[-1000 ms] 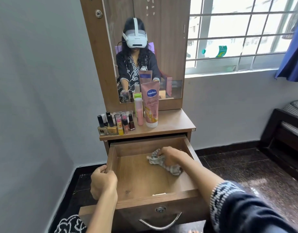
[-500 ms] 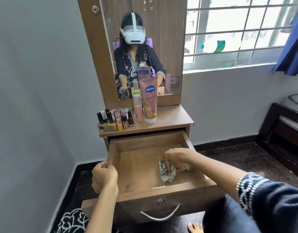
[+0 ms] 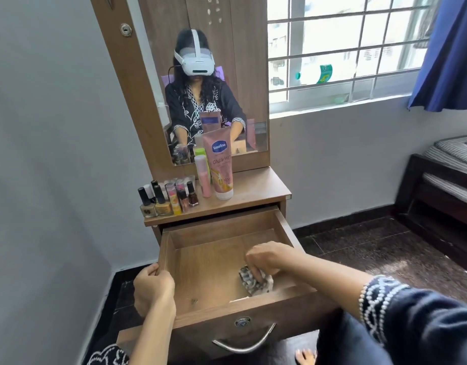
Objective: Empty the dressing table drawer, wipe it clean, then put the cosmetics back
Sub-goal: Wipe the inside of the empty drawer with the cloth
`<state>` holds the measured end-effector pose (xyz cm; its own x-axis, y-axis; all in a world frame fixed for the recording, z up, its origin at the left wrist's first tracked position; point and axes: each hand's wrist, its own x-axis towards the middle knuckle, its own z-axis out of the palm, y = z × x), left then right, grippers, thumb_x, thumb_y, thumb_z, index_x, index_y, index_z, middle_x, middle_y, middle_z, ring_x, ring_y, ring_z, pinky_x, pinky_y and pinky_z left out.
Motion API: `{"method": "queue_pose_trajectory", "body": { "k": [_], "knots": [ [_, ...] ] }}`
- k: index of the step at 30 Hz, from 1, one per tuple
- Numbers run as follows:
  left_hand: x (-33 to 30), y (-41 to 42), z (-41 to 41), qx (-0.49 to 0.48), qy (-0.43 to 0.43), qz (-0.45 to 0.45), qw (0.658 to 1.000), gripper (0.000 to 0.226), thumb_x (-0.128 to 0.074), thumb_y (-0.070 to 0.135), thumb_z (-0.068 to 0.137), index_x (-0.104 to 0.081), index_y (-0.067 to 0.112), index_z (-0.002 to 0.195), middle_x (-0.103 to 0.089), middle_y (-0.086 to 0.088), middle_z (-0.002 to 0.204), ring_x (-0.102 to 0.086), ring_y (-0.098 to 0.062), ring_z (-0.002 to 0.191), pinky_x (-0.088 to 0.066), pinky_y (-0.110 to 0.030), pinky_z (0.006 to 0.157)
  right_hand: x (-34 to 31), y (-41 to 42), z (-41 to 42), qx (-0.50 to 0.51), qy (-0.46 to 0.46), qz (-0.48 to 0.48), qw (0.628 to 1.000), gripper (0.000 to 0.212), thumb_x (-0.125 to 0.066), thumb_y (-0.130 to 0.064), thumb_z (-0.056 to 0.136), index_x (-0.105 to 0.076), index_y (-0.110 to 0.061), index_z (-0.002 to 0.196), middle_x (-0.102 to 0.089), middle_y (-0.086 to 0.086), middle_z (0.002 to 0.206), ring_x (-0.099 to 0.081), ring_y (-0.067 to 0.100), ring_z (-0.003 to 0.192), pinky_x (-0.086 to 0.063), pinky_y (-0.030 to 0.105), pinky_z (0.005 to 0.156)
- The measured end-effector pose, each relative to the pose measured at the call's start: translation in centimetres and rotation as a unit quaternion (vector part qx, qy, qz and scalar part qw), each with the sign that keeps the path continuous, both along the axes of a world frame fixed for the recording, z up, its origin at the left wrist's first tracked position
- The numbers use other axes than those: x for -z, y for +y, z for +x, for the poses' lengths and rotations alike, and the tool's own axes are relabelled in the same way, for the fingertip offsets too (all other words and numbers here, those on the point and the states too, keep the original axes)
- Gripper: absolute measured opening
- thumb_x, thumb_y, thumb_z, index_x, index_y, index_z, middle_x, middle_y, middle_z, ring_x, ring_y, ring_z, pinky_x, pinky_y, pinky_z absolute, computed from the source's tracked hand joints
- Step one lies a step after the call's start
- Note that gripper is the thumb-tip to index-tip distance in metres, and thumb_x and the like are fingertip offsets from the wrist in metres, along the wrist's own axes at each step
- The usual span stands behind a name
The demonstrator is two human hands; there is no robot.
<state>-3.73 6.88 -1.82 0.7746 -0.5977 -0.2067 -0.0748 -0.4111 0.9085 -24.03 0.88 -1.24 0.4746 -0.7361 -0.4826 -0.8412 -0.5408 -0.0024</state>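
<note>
My right hand (image 3: 269, 259) grips the cloth (image 3: 254, 281) inside the drawer (image 3: 227, 310); my left hand (image 3: 153, 288) grasps its left wall.

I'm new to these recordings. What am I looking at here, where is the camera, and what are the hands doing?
No robot here: a person wears a camera on the head, so the view looks down at their own arms; the mirror reflects them. The right hand grips a patterned cloth on the floor of the open drawer, wiping it. The left hand grips the drawer's left wall. On the tabletop stand nail polish bottles, a Vaseline tube and a slim pink bottle.
</note>
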Motion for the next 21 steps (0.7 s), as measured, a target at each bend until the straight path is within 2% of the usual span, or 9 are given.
{"method": "queue_pose_trajectory", "body": {
  "k": [3,5,8,10,12,16,19,21],
  "knots": [
    [0.1,-0.1,0.0,0.001,0.004,0.000,1.000,0.028,-0.050,0.009,0.092,-0.063,0.017,0.116,-0.065,-0.008,0.116,-0.059,-0.035,0.102,-0.048,-0.042,0.087,0.8,0.2,1.7,-0.015,-0.025,-0.041,0.999,0.016,-0.071,-0.005,0.077,-0.073,-0.007,0.093,-0.064,0.008,0.117,-0.060,0.028,0.107,-0.050,0.038,0.073],
    [0.1,0.0,-0.1,0.001,0.001,0.000,1.000,0.028,-0.050,0.009,0.092,-0.063,0.016,0.115,-0.065,-0.008,0.116,-0.058,-0.035,0.103,-0.047,-0.042,0.089,1.5,0.9,2.1,-0.044,-0.021,-0.033,0.998,0.018,-0.064,-0.001,0.079,-0.072,-0.010,0.093,-0.063,0.006,0.117,-0.058,0.027,0.111,-0.044,0.045,0.084],
    [0.1,0.0,0.1,0.003,0.002,-0.002,1.000,0.028,-0.049,0.009,0.092,-0.063,0.016,0.115,-0.066,-0.008,0.115,-0.059,-0.035,0.102,-0.048,-0.043,0.090,1.9,1.8,1.2,-0.057,-0.033,0.006,0.998,0.020,-0.052,-0.003,0.087,-0.064,-0.005,0.103,-0.057,0.009,0.125,-0.051,0.028,0.121,-0.031,0.056,0.099],
    [0.2,-0.2,0.1,0.004,0.004,0.000,1.000,0.028,-0.049,0.008,0.092,-0.063,0.016,0.115,-0.066,-0.008,0.114,-0.059,-0.035,0.100,-0.049,-0.043,0.088,1.4,1.4,-0.3,-0.065,0.017,0.004,0.998,0.018,-0.057,-0.005,0.089,-0.065,-0.005,0.105,-0.055,0.007,0.126,-0.049,0.029,0.122,-0.030,0.060,0.098],
    [0.1,-0.1,0.0,0.004,0.003,0.002,1.000,0.029,-0.049,0.008,0.091,-0.064,0.017,0.115,-0.066,-0.007,0.114,-0.060,-0.034,0.098,-0.050,-0.042,0.086,0.7,0.8,-1.0,-0.063,0.044,-0.029,0.997,0.019,-0.069,-0.010,0.082,-0.069,-0.007,0.101,-0.055,0.003,0.123,-0.050,0.027,0.119,-0.035,0.058,0.095],
    [-0.1,-0.1,0.0,0.002,0.008,0.002,1.000,0.029,-0.049,0.008,0.092,-0.063,0.017,0.116,-0.067,-0.007,0.113,-0.061,-0.033,0.096,-0.048,-0.039,0.082,0.0,0.4,0.1,-0.009,-0.023,-0.081,0.996,0.019,-0.067,-0.005,0.080,-0.067,0.000,0.098,-0.047,0.006,0.123,-0.047,0.032,0.117,-0.040,0.057,0.091],
    [-0.1,-0.1,0.0,0.000,0.003,0.000,1.000,0.029,-0.049,0.009,0.092,-0.064,0.018,0.114,-0.067,-0.007,0.111,-0.061,-0.034,0.094,-0.050,-0.041,0.085,0.8,1.6,1.1,-0.046,-0.041,-0.061,0.996,0.019,-0.065,-0.004,0.079,-0.069,-0.008,0.098,-0.048,0.005,0.122,-0.047,0.031,0.115,-0.041,0.046,0.082],
    [-0.1,-0.1,0.0,0.001,0.000,0.001,1.000,0.029,-0.049,0.008,0.092,-0.063,0.018,0.116,-0.067,-0.007,0.113,-0.061,-0.034,0.097,-0.050,-0.042,0.085,1.7,2.2,0.8,-0.041,-0.055,-0.022,0.997,0.020,-0.058,-0.010,0.084,-0.064,-0.011,0.104,-0.050,0.006,0.122,-0.050,0.030,0.112,-0.041,0.040,0.081]
  ]
}}
